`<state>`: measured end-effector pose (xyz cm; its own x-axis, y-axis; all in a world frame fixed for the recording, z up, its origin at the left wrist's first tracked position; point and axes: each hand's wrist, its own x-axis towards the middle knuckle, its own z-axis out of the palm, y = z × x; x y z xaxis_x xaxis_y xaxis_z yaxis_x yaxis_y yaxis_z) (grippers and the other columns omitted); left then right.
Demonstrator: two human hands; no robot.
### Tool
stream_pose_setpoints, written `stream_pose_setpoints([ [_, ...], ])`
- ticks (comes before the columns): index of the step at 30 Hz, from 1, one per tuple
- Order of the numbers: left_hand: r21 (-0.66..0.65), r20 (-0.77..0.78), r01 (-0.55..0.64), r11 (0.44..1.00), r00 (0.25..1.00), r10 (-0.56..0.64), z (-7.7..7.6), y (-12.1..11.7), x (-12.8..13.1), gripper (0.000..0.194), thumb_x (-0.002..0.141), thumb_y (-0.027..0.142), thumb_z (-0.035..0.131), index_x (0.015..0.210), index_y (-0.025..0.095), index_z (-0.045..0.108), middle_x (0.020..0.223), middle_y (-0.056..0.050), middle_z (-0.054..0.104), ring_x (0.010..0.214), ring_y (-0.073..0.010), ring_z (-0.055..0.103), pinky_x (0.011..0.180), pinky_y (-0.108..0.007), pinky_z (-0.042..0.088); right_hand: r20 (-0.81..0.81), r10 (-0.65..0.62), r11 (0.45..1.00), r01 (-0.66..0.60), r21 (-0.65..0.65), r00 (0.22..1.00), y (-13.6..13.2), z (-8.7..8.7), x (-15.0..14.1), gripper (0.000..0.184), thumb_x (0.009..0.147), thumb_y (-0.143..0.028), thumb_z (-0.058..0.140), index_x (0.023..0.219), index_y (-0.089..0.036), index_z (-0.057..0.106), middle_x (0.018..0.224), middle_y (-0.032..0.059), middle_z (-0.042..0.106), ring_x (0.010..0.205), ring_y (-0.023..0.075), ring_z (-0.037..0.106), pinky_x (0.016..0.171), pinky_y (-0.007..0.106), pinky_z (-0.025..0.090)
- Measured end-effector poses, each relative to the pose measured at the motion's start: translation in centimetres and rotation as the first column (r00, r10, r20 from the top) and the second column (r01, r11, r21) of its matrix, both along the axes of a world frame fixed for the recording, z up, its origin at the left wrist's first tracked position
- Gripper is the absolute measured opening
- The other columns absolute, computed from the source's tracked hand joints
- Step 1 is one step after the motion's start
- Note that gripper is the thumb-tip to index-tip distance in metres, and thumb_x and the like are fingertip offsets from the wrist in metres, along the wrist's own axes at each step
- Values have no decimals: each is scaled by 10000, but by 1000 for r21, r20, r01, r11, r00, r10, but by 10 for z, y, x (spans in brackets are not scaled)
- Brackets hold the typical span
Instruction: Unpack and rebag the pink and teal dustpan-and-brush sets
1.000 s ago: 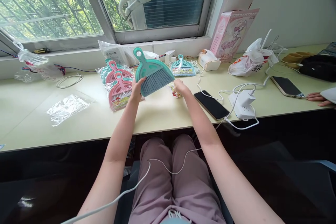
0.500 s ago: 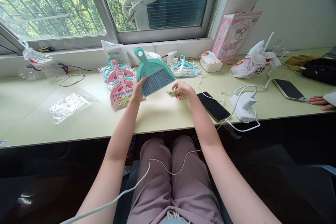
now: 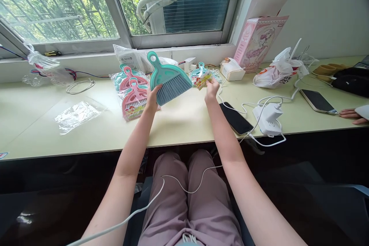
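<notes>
My left hand (image 3: 151,97) grips the bristle end of a small teal hand broom (image 3: 167,77) and holds it tilted above the pale desk (image 3: 178,119), handle pointing up and left. My right hand (image 3: 211,87) pinches a small colourful printed paper label (image 3: 203,80), lifted off the desk to the right of the broom. Just left of my left hand lies a stack of bagged pink and teal broom sets (image 3: 131,91). Another bagged teal set (image 3: 201,72) lies behind the label.
A black phone (image 3: 236,118) and a white power strip (image 3: 268,117) with cables lie right of my right arm. An empty clear bag (image 3: 77,113) lies at the left. A pink box (image 3: 256,42), a white bag (image 3: 278,72), a second phone (image 3: 317,102) and another person's hand (image 3: 350,114) are at the right.
My right hand picked the printed label up off the desk and raised it toward the broom. The left hand kept the broom almost still.
</notes>
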<state>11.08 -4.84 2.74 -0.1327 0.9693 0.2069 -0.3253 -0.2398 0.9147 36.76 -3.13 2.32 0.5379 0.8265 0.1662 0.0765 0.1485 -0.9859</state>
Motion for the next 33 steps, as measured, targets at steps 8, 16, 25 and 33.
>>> stream_pose_setpoints([
  [8, -9, 43, -54, 999, 998, 54, 1, -2, 2, 608, 729, 354, 794, 1298, 267, 596, 1201, -85, 699, 1220, -320, 629, 999, -437, 564, -460, 236, 944, -90, 316, 856, -7, 11, -23, 155, 880, -379, 661, 961, -247, 649, 1062, 24, 707, 994, 139, 671, 730, 247, 550],
  [16, 88, 116, -71, 994, 991, 61, 0, -2, 4, 701, 775, 349, 791, 1421, 342, 518, 1337, -52, 658, 1242, -288, 621, 987, -398, 574, -257, 473, 863, -383, 330, 843, -42, 27, -67, 346, 752, -538, 794, 779, -237, 626, 698, -46, 592, 475, 50, 437, 421, 220, 296],
  [25, 131, 144, -58, 990, 989, 38, 4, -7, 11, 714, 788, 501, 804, 1405, 313, 498, 1314, -87, 675, 1196, -291, 664, 935, -389, 597, -135, 522, 852, -522, 39, 842, -48, 18, -91, 413, 686, -505, 880, 659, -175, 631, 691, 44, 733, 428, 93, 590, 394, 222, 323],
  [33, 278, -24, -7, 961, 1000, 15, 0, -12, 17, 828, 645, 389, 916, 1350, 271, 497, 1274, -96, 677, 1233, -259, 641, 1017, -375, 538, -248, 423, 903, -429, 30, 872, -41, 8, -93, 406, 787, -433, 837, 649, -190, 543, 670, 39, 737, 438, 85, 607, 434, 202, 377],
])
